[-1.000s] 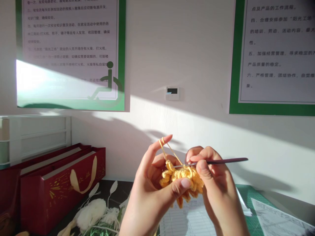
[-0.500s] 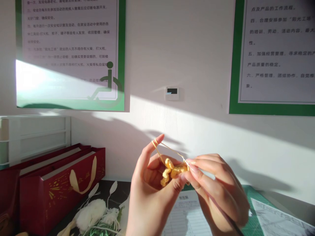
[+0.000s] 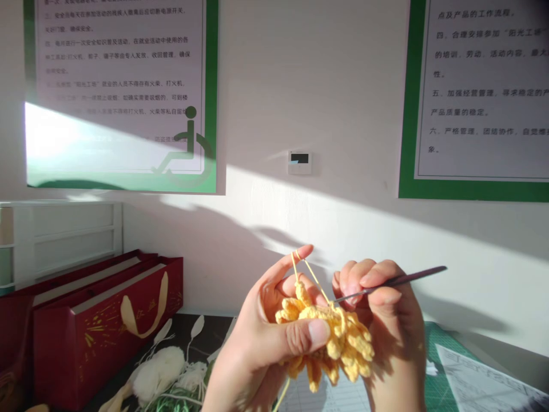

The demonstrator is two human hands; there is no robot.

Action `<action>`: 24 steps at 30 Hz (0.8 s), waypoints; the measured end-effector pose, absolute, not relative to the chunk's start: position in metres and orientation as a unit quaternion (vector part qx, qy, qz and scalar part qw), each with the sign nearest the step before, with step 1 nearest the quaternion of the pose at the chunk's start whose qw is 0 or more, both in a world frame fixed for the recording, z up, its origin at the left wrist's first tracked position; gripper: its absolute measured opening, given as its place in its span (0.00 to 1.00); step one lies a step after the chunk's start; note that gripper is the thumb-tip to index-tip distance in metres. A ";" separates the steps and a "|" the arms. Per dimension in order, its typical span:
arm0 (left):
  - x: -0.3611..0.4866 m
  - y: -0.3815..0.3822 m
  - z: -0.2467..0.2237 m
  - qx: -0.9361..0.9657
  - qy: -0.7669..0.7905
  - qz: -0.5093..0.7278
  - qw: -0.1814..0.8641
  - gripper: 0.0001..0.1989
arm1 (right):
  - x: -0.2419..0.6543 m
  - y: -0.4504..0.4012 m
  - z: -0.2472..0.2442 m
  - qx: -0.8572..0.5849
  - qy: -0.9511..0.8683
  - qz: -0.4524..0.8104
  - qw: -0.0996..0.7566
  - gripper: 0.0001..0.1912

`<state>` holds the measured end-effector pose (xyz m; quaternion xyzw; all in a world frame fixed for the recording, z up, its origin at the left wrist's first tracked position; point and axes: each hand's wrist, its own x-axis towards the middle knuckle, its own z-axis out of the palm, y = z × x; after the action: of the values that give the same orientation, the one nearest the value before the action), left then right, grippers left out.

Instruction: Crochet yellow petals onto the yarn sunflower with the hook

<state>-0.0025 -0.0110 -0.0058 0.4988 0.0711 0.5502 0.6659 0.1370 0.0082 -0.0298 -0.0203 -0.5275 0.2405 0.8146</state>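
Note:
My left hand (image 3: 266,326) pinches a yellow crochet piece (image 3: 315,315) with several petal-like lobes, the thumb pressed on its front. Over the raised left index finger loops a strand of yellow yarn (image 3: 316,278), which runs down to the top edge of the piece. Between the fingers and thumb of my right hand (image 3: 381,309) is a crochet hook (image 3: 401,280) with a dark handle. Its thin metal tip meets the piece where the yarn comes in; whether it sits inside a stitch I cannot tell.
Red gift bags (image 3: 107,326) stand at the left, beside a white fluffy ball (image 3: 158,372) and green strands. Below my hands lie a printed sheet (image 3: 338,395) and a green cutting mat (image 3: 444,372) with a paper on it. A wall with posters (image 3: 210,86) rises behind.
The crochet piece has turned so its lobed face shows broadly. My right hand has rolled over, bringing the hook's handle into view, and the left index finger has shifted right and slightly down.

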 end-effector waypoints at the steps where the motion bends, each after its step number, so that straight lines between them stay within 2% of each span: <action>1: -0.003 -0.011 -0.006 0.504 0.069 0.548 0.664 0.41 | 0.138 0.007 -0.029 -0.021 -0.521 0.256 0.814 0.11; 7: -0.005 -0.007 -0.005 0.524 0.073 0.545 0.650 0.42 | 0.142 0.003 -0.025 -0.051 -0.527 0.370 0.764 0.16; 10: -0.002 -0.012 -0.003 0.521 0.099 0.582 0.617 0.44 | 0.144 0.004 -0.027 -0.085 -0.558 0.352 0.747 0.14; 11: 0.000 -0.014 -0.002 0.513 0.108 0.596 0.608 0.45 | 0.145 0.005 -0.028 -0.104 -0.568 0.303 0.759 0.11; 13: 0.003 -0.018 -0.002 0.498 0.119 0.623 0.591 0.45 | 0.147 0.006 -0.033 -0.135 -0.597 0.126 0.780 0.05; 14: 0.005 -0.020 -0.002 0.492 0.124 0.636 0.582 0.44 | 0.148 0.007 -0.036 -0.145 -0.611 0.011 0.778 0.07; 17: 0.005 -0.019 -0.003 0.486 0.139 0.640 0.579 0.43 | 0.150 0.008 -0.044 -0.157 -0.624 -0.291 0.708 0.23; 19: 0.003 -0.015 -0.004 0.485 0.131 0.603 0.620 0.41 | 0.149 0.009 -0.047 -0.160 -0.598 -0.359 0.699 0.25; 22: -0.003 -0.010 -0.004 0.469 0.101 0.541 0.691 0.37 | 0.142 0.011 -0.046 -0.126 -0.594 -0.264 0.750 0.14; 24: -0.005 -0.010 -0.004 0.460 0.095 0.540 0.698 0.36 | 0.136 0.011 -0.042 -0.097 -0.576 -0.107 0.804 0.06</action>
<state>-0.0050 -0.0096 -0.0037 0.4601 0.0948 0.5400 0.6984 0.1359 0.0110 -0.0422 -0.0965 -0.5762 -0.1074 0.8045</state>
